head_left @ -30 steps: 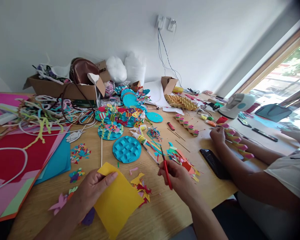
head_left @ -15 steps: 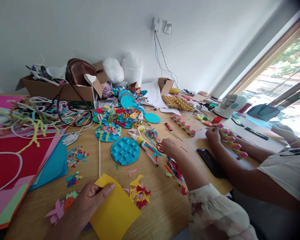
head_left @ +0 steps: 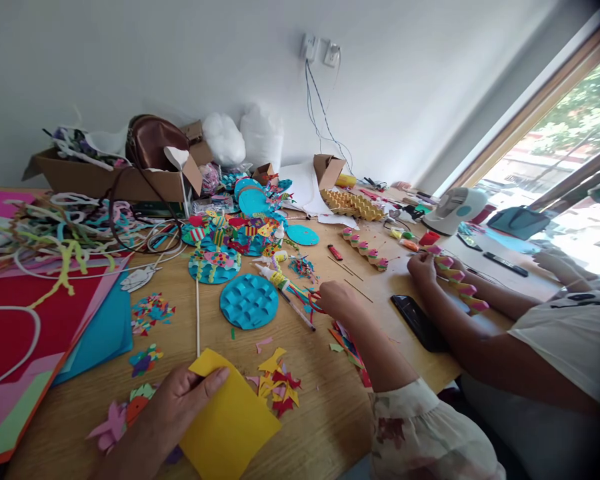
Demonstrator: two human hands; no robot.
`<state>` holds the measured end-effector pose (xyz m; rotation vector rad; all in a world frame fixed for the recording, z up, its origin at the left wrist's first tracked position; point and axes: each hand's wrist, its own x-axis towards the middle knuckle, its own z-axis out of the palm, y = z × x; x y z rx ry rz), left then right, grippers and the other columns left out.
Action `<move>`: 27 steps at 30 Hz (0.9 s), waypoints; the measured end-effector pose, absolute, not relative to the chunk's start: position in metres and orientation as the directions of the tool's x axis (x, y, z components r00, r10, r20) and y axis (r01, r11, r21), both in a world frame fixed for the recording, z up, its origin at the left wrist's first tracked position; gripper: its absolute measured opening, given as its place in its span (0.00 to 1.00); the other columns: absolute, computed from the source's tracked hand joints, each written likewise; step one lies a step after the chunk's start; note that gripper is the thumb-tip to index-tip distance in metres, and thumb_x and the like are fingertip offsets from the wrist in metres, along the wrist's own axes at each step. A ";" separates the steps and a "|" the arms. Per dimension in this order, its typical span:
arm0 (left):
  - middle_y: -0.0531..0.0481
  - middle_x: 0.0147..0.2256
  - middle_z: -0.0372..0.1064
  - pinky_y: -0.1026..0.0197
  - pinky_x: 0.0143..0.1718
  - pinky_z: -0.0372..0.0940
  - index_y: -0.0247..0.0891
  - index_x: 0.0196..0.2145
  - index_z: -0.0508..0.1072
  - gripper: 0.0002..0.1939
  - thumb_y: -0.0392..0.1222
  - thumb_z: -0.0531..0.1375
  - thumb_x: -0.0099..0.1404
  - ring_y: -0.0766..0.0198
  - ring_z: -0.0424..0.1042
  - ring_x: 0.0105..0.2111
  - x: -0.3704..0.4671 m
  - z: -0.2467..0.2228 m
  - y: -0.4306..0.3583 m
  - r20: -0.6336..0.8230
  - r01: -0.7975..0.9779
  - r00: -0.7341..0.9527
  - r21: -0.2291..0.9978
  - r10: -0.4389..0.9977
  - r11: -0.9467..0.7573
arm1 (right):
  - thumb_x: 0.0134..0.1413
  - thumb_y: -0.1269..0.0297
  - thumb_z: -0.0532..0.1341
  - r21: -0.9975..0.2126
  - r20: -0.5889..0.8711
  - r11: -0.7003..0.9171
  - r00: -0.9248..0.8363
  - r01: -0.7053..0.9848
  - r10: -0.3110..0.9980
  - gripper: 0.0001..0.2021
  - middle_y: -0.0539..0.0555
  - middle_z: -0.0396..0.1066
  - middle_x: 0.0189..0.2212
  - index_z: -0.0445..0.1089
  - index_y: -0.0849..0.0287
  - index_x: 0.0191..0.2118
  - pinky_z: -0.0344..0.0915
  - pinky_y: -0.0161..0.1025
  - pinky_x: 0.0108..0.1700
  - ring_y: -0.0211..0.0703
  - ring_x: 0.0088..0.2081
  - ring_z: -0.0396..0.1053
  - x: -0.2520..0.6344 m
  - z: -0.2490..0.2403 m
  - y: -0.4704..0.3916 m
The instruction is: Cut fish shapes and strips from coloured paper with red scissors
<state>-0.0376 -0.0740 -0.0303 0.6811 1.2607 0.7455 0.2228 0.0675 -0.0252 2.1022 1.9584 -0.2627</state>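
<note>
My left hand (head_left: 190, 393) pinches a sheet of yellow paper (head_left: 233, 423) by its upper corner, thumb on top. Over the middle of the table, my right hand (head_left: 337, 301) is closed on red-handled scissors (head_left: 314, 303); their blades cannot be seen. Beside that hand lie a pen (head_left: 299, 312), a glue bottle (head_left: 276, 275) and thin coloured paper strips. Yellow and red paper scraps (head_left: 280, 383) are scattered just right of the yellow sheet. A round blue woven piece (head_left: 249, 301) rests beyond it, near a decorated blue disc on a stick (head_left: 197, 320).
A co-worker's hand (head_left: 423, 270) at the right holds a pink and yellow folded strip (head_left: 457, 283). A black phone (head_left: 417, 323) lies between us. Coloured paper sheets (head_left: 20, 300) and tangled cords cover the left side; a cardboard box (head_left: 100, 183) stands behind.
My right hand has shifted slightly left, and more of the red scissor handle shows beside it. My left hand keeps the yellow paper in nearly the same place.
</note>
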 end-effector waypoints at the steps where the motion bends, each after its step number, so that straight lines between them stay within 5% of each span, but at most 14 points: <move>1: 0.51 0.17 0.73 0.66 0.21 0.64 0.37 0.19 0.72 0.17 0.55 0.64 0.43 0.60 0.72 0.21 -0.038 -0.030 -0.073 -0.578 -0.110 0.132 0.799 0.805 0.591 | 0.57 0.62 0.55 0.030 -0.274 -0.066 0.072 0.997 0.959 0.12 0.59 0.68 0.39 0.67 0.65 0.41 0.65 0.42 0.38 0.45 0.38 0.67 0.222 -0.019 0.063; 6: 0.50 0.18 0.73 0.65 0.21 0.64 0.35 0.21 0.72 0.16 0.53 0.63 0.45 0.58 0.73 0.21 -0.046 -0.020 -0.065 -0.521 -0.096 0.108 0.842 0.847 0.530 | 0.58 0.54 0.46 -0.286 -0.175 0.035 -0.089 0.957 0.981 0.17 0.50 0.66 0.25 0.66 0.61 0.36 0.60 0.31 0.27 0.37 0.28 0.66 0.204 -0.001 0.022; 8: 0.50 0.18 0.73 0.66 0.21 0.64 0.34 0.21 0.73 0.17 0.53 0.63 0.47 0.59 0.73 0.20 -0.048 -0.017 -0.059 -0.499 -0.057 0.109 0.860 0.860 0.507 | 0.52 0.53 0.53 -0.762 -0.176 0.049 -0.281 0.645 0.943 0.14 0.46 0.61 0.20 0.63 0.61 0.32 0.57 0.30 0.23 0.34 0.23 0.61 0.193 -0.001 0.002; 10: 0.50 0.18 0.73 0.66 0.20 0.64 0.34 0.23 0.73 0.16 0.52 0.63 0.47 0.60 0.73 0.21 -0.049 -0.015 -0.055 -0.478 -0.046 0.089 0.875 0.874 0.483 | 0.46 0.54 0.59 -0.940 -0.147 0.001 -0.408 0.342 0.901 0.13 0.45 0.59 0.21 0.62 0.60 0.28 0.56 0.29 0.23 0.32 0.22 0.58 0.181 -0.004 -0.016; 17: 0.50 0.19 0.74 0.65 0.20 0.64 0.33 0.28 0.74 0.14 0.49 0.62 0.50 0.60 0.73 0.20 -0.045 -0.019 -0.051 -0.449 -0.065 0.096 0.888 0.888 0.456 | 0.38 0.61 0.65 -0.981 -0.186 -0.140 -0.436 0.137 0.880 0.14 0.45 0.59 0.23 0.59 0.59 0.27 0.54 0.29 0.25 0.32 0.24 0.56 0.149 -0.015 -0.042; 23: 0.49 0.23 0.76 0.64 0.25 0.66 0.33 0.29 0.75 0.13 0.45 0.65 0.48 0.59 0.74 0.23 -0.046 -0.025 -0.051 -0.404 -0.128 0.227 0.889 0.886 0.439 | 0.39 0.63 0.63 -0.982 -0.154 -0.100 -0.382 0.157 0.911 0.13 0.44 0.56 0.22 0.55 0.58 0.26 0.53 0.30 0.24 0.33 0.24 0.55 0.137 -0.022 -0.039; 27: 0.51 0.21 0.76 0.63 0.26 0.67 0.36 0.25 0.75 0.09 0.41 0.67 0.44 0.59 0.75 0.24 -0.048 -0.021 -0.049 -0.521 -0.128 0.095 0.839 0.848 0.529 | 0.43 0.61 0.61 -0.962 -0.078 0.017 -0.336 0.272 0.939 0.11 0.45 0.56 0.22 0.57 0.58 0.27 0.52 0.30 0.24 0.33 0.24 0.54 0.142 -0.017 -0.040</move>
